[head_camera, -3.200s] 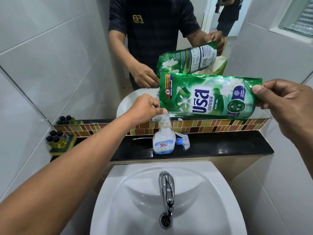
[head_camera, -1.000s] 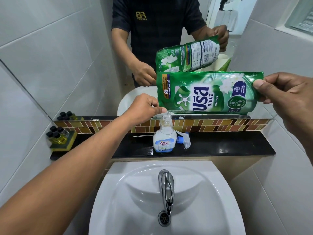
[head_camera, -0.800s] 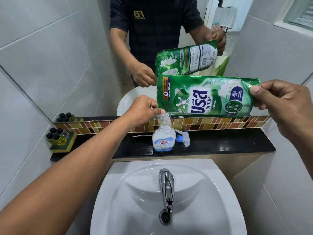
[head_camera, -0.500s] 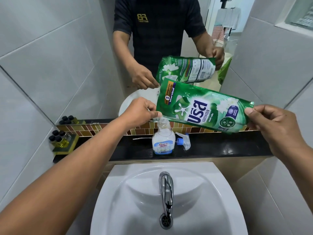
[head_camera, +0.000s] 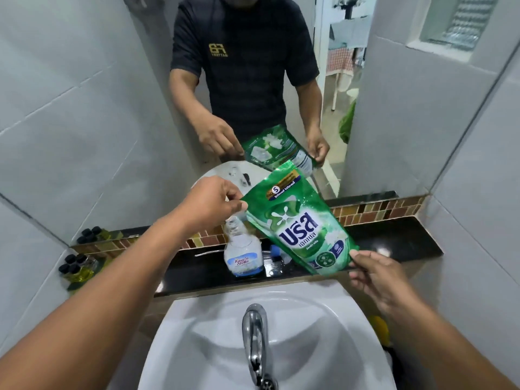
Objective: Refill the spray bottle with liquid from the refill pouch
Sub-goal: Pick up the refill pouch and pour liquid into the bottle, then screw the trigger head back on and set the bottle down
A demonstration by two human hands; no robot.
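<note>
A green refill pouch [head_camera: 299, 225] hangs over the black shelf, tilted with its top up and its bottom down to the right. My left hand [head_camera: 209, 202] pinches its upper left corner, just above the mouth of the bottle. My right hand [head_camera: 374, 273] grips its bottom corner. The clear spray bottle [head_camera: 242, 253], uncapped and holding some clear liquid, stands upright on the shelf directly below the pinched corner. Its spray head [head_camera: 277, 256] with a blue nozzle lies on the shelf behind the pouch, partly hidden.
The black shelf [head_camera: 394, 243] runs along a mirror [head_camera: 281, 80] that reflects me and the pouch. Small dark-capped bottles on a tray [head_camera: 77, 268] stand at the shelf's left end. Below is a white basin [head_camera: 323, 333] with a chrome tap [head_camera: 254, 333].
The pouch has swung from lying level to hanging steeply. My right hand dropped down and left with the bottom corner. My left hand stays at the upper corner over the bottle.
</note>
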